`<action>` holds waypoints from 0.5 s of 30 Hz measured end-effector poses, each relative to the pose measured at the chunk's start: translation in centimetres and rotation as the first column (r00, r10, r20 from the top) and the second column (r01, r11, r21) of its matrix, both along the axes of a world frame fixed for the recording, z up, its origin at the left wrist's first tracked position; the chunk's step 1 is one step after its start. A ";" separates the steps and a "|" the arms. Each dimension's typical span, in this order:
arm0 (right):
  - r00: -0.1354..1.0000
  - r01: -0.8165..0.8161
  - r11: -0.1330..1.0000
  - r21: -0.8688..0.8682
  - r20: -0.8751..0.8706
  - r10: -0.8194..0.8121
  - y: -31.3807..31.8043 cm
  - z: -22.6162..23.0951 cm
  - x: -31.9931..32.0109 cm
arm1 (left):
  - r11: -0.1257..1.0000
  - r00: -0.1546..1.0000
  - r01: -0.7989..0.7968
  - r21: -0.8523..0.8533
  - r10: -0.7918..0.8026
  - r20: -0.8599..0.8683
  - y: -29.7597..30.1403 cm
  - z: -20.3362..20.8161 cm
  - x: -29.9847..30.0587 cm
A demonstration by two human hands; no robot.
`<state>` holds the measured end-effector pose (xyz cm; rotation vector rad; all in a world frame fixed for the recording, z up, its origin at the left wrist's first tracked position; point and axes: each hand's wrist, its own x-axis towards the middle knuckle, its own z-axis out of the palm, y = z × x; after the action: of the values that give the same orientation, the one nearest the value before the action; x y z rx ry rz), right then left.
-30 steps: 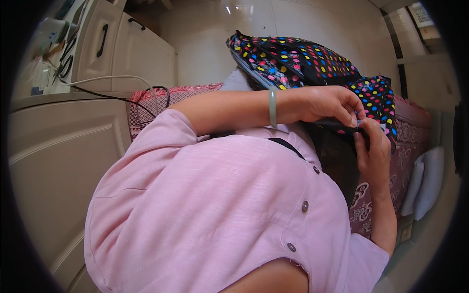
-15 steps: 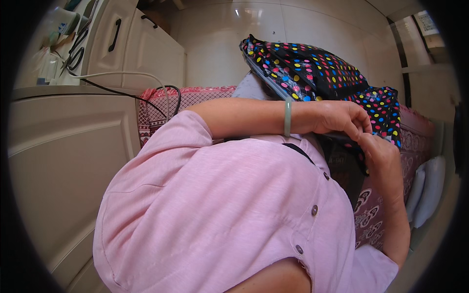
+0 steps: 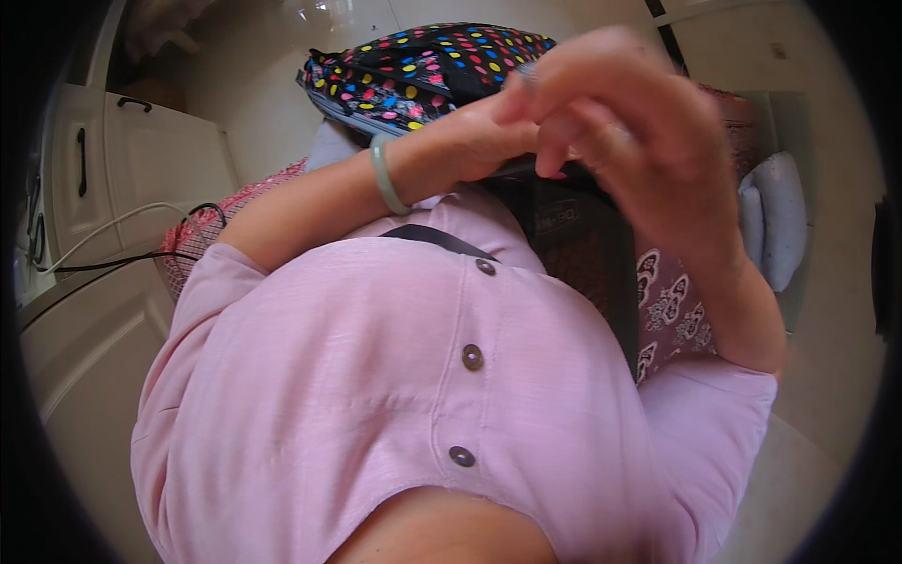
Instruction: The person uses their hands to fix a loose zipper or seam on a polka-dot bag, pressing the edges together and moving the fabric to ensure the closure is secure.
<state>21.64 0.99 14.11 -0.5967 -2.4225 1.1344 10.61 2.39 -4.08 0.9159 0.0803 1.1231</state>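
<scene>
A black bag with coloured polka dots [image 3: 423, 66] lies in front of my chest, and its dark inner part [image 3: 573, 235] hangs below my hands. My left hand [image 3: 474, 141], with a green bangle [image 3: 383, 174] on the wrist, reaches across my pink shirt and grips the bag's dark edge. My right hand [image 3: 629, 122] is raised close to the camera and blurred. Its fingers curl over the left hand's fingers at the same edge. Whether it holds anything is hidden.
A patterned pink cloth [image 3: 676, 310] covers the seat or surface under the bag. White cabinets with dark handles [image 3: 132, 160] stand at the left, with cables [image 3: 122, 249] running over a counter edge. A pale cushion [image 3: 775, 221] is at the right, on a light tiled floor.
Both hands have come up toward the camera and look larger. The right hand has risen above the left and is blurred from motion. The bag has shifted to the left in view.
</scene>
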 end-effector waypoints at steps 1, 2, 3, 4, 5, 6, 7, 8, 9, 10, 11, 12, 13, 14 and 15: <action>0.995 0.056 0.995 -0.080 -0.077 -0.062 0.0 0.2 0.8 | 1.000 0.998 0.007 -0.026 -0.009 -0.063 -0.1 0.6 -0.4; 0.979 0.103 0.982 -0.159 -0.160 -0.129 -0.1 0.3 1.6 | 0.999 0.992 0.018 -0.049 -0.024 -0.128 -0.3 1.7 -0.9; 0.951 0.132 0.963 -0.236 -0.245 -0.190 -0.1 0.4 2.3 | 0.997 0.981 0.022 -0.073 -0.036 -0.193 -0.6 2.8 -1.6; 0.936 0.155 0.967 -0.202 -0.283 -0.209 -0.5 1.1 3.3 | 0.998 0.971 0.044 -0.052 -0.055 -0.234 -0.7 2.7 -1.9; 0.924 0.134 0.974 -0.183 -0.332 -0.189 -0.6 1.7 4.1 | 0.998 0.958 0.055 -0.030 -0.061 -0.280 -0.8 3.0 -2.4; 0.908 0.154 0.976 -0.156 -0.366 -0.202 -1.1 2.7 5.2 | 0.997 0.957 0.077 -0.010 -0.077 -0.281 -0.5 3.2 -2.2; 0.896 0.141 0.979 -0.145 -0.403 -0.189 -1.6 3.6 6.2 | 0.995 0.955 0.098 0.011 -0.091 -0.282 -0.4 3.5 -2.0; 0.883 0.120 0.979 -0.164 -0.433 -0.181 -1.9 4.0 6.9 | 0.995 0.951 0.097 0.025 -0.085 -0.296 -0.5 3.8 -2.0; 0.870 0.096 0.978 -0.183 -0.462 -0.171 -2.1 4.4 7.5 | 0.993 0.936 0.070 0.097 -0.032 -0.350 -0.5 4.3 -2.2; 0.861 0.087 0.970 -0.226 -0.472 -0.187 -2.3 4.8 7.9 | 0.984 0.917 0.047 0.170 0.025 -0.398 -0.6 4.9 -2.5; 0.817 0.099 0.952 -0.288 -0.523 -0.244 -2.4 4.8 8.5 | 0.970 0.895 0.033 0.241 0.079 -0.440 -0.8 5.7 -2.7; 0.763 0.107 0.932 -0.347 -0.572 -0.301 -2.5 5.0 9.1 | 0.949 0.866 0.029 0.312 0.132 -0.482 -0.7 6.8 -2.8; 0.703 0.112 0.908 -0.403 -0.614 -0.359 -2.7 5.1 9.6 | 0.927 0.875 0.061 0.371 0.129 -0.467 -0.6 7.3 -2.7; 0.667 0.125 0.898 -0.423 -0.635 -0.391 -2.5 5.4 10.3 | 0.900 0.881 0.089 0.428 0.130 -0.455 -0.2 7.7 -2.5; 0.617 0.133 0.890 -0.437 -0.666 -0.419 -2.4 5.8 10.9 | 0.868 0.887 0.115 0.484 0.129 -0.443 0.1 8.2 -2.4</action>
<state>32.56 -1.39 19.86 -0.4552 -1.3649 1.3354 8.22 2.51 4.09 1.6499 0.1899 0.9196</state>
